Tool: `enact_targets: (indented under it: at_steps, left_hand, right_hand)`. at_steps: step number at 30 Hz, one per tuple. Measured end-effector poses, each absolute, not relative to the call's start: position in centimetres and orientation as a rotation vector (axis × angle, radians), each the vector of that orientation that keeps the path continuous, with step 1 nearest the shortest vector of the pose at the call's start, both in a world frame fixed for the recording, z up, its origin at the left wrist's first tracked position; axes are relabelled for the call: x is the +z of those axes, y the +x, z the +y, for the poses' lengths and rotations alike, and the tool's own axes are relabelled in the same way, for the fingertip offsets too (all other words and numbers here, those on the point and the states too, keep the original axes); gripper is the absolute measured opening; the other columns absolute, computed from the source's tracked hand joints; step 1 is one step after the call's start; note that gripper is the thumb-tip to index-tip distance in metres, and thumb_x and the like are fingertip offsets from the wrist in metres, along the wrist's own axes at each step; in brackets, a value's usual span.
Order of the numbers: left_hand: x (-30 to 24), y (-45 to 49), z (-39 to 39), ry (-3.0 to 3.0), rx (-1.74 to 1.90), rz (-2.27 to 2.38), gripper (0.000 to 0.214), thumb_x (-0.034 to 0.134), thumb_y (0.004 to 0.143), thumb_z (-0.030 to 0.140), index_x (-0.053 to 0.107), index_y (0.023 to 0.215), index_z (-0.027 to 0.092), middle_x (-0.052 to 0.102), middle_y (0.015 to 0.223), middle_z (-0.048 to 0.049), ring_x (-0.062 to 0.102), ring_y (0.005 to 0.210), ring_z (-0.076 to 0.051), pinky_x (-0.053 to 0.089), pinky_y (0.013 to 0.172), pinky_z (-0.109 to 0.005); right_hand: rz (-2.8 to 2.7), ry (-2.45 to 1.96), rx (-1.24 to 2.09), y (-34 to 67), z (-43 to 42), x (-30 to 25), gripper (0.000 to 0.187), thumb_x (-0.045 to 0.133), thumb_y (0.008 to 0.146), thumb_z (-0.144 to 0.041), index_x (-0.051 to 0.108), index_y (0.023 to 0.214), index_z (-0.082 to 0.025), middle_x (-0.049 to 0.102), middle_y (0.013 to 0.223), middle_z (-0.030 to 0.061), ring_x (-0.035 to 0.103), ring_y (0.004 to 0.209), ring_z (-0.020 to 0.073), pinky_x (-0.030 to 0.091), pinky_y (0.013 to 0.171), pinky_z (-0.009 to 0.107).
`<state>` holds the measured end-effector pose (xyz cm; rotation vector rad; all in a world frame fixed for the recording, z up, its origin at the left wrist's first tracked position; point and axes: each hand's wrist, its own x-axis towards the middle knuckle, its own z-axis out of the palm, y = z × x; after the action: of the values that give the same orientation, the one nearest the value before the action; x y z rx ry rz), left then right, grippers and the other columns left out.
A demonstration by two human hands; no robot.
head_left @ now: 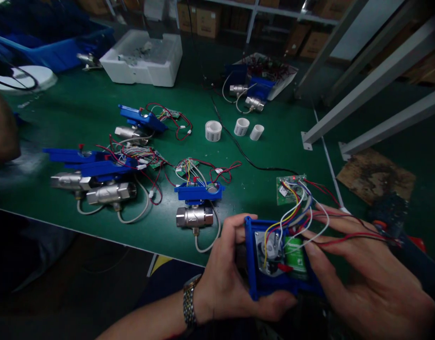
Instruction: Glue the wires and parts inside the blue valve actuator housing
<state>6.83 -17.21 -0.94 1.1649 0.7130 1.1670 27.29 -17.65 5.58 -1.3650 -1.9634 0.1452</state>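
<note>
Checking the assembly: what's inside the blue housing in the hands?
Inside the blue housing, held by the left hand: a metal motor plate, a green block, coloured wires. The right hand covers its right edge.

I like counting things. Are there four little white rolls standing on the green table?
No, only three white rolls stand in a row on the green table, beyond the blue box in the hands.

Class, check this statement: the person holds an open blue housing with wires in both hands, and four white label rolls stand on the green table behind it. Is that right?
Not quite. The head view shows three white label rolls, not four, on the green table. The rest holds: the left hand and right hand hold the open blue housing with its wires.
</note>
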Motion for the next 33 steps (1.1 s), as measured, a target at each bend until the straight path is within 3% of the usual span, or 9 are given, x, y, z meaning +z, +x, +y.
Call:
enact_targets:
  at_steps: [2,5,8,12,16,20,25,30,33]
  left_hand:
    - [-1.1,6.8,-17.3,1.163,1.173,0.721,0.097,0.099,0.069,0.035,0.041,0.146,0.029,0.074,0.121,-0.0096,0.076,0.105,-0.031,0.064,0.086,-0.041]
    - [-1.0,6.9,-17.4,1.134,1.173,0.723,0.095,0.098,0.070,0.033,0.041,0.145,0.028,0.075,0.120,-0.0099,0.076,0.103,-0.030,0.064,0.085,-0.041]
    - [-0.6,6.9,-17.4,1.096,1.179,0.725,0.089,0.096,0.070,0.029,0.043,0.142,0.026,0.076,0.116,-0.0092,0.077,0.098,-0.028,0.064,0.086,-0.040]
    - [-0.5,6.9,-17.5,1.078,1.154,0.750,0.089,0.094,0.070,0.031,0.041,0.141,0.024,0.075,0.117,-0.0120,0.076,0.098,-0.030,0.064,0.082,-0.040]
    - [-0.8,6.6,-17.8,1.060,1.146,0.749,0.092,0.094,0.072,0.037,0.037,0.142,0.024,0.074,0.121,-0.0134,0.075,0.103,-0.029,0.062,0.085,-0.039]
    - [-1.1,6.8,-18.0,1.037,1.159,0.729,0.095,0.095,0.071,0.037,0.035,0.144,0.026,0.072,0.125,-0.0124,0.075,0.105,-0.028,0.062,0.088,-0.037]
    - [-0.9,7.0,-18.3,1.013,1.147,0.751,0.099,0.096,0.072,0.035,0.032,0.146,0.027,0.069,0.132,-0.0138,0.075,0.110,-0.028,0.061,0.093,-0.038]
    - [0.3,7.2,-17.7,1.025,1.086,0.825,0.093,0.096,0.074,0.034,0.036,0.145,0.025,0.070,0.133,-0.0136,0.075,0.112,-0.029,0.061,0.094,-0.040]
    - [1.1,7.7,-16.4,0.981,1.028,0.881,0.082,0.092,0.082,0.040,0.041,0.144,0.024,0.072,0.134,-0.0132,0.074,0.114,-0.028,0.060,0.099,-0.042]
  right_hand:
    - [-1.957,-1.380,0.168,27.3,-18.0,5.4,0.011,0.064,0.105,-0.016,0.070,0.108,-0.024,0.066,0.129,0.0030,0.062,0.124,0.0277,0.044,0.116,0.049]
    - [-1.956,-1.423,0.215,27.6,-18.5,5.0,0.013,0.059,0.106,-0.017,0.069,0.108,-0.024,0.068,0.128,0.0012,0.064,0.121,0.0219,0.045,0.116,0.035]
    - [-1.950,-1.482,0.275,27.8,-18.7,4.8,0.017,0.054,0.107,-0.017,0.069,0.110,-0.025,0.069,0.130,-0.0029,0.067,0.117,0.0159,0.050,0.105,0.021]
    - [-1.969,-1.491,0.279,27.6,-18.7,5.0,0.023,0.048,0.108,-0.017,0.068,0.112,-0.026,0.072,0.123,-0.0051,0.071,0.105,0.0121,0.055,0.089,0.013]
    - [-1.946,-1.490,0.296,27.0,-19.0,5.2,0.026,0.044,0.110,-0.017,0.068,0.116,-0.026,0.073,0.116,-0.0061,0.071,0.089,0.0082,0.054,0.084,0.011]
    - [-1.902,-1.494,0.364,26.5,-19.3,5.3,0.028,0.042,0.111,-0.016,0.067,0.118,-0.027,0.071,0.118,-0.0083,0.070,0.092,0.0063,0.052,0.082,0.009]
    - [-1.850,-1.489,0.354,26.8,-19.6,5.0,0.028,0.043,0.111,-0.019,0.068,0.118,-0.029,0.072,0.105,-0.0088,0.071,0.086,0.0070,0.054,0.079,0.008]
    - [-1.781,-1.564,0.501,27.8,-20.0,3.0,0.028,0.050,0.116,-0.039,0.066,0.139,-0.034,0.070,0.129,-0.0038,0.072,0.111,0.0115,0.055,0.086,0.007]
    - [-1.653,-1.615,0.709,28.0,-19.4,1.4,0.045,0.056,0.112,-0.056,0.060,0.152,-0.035,0.075,0.117,-0.0003,0.076,0.087,0.0139,0.060,0.072,0.011]
